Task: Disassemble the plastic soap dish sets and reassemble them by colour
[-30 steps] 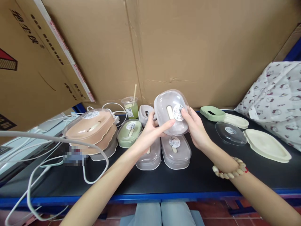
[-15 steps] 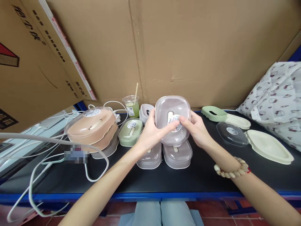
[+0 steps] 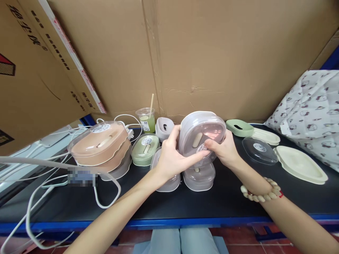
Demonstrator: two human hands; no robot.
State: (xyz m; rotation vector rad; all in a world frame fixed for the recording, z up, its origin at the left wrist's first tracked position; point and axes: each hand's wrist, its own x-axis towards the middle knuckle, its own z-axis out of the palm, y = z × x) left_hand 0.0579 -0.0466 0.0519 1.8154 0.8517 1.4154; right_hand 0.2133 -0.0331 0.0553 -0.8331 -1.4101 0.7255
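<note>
Between both hands I hold a greyish-mauve lidded box (image 3: 189,128) with a clear cover, tilted above the table. My left hand (image 3: 177,155) grips its left side, thumb lying across the front near the round sticker. On the right side my right hand (image 3: 226,150) is wrapped round it, its thumb on the cover by the sticker. Two similar mauve boxes stand below: one (image 3: 169,181) partly behind my left hand, the other (image 3: 199,180) under the held box. A green lidded box (image 3: 145,150) sits left of my left hand.
At left are stacked peach boxes (image 3: 99,144) and looping white cables (image 3: 113,176). A drink cup (image 3: 147,121) and pale holed piece (image 3: 164,128) stand behind. At right lie a green piece (image 3: 239,128), clear lid (image 3: 261,150), cream tray (image 3: 300,164) and patterned bag (image 3: 315,113).
The held box has turned and tilted, so its cover now faces right and its side wall shows. Both hands have turned with it and still grip it. The view has shifted slightly.
</note>
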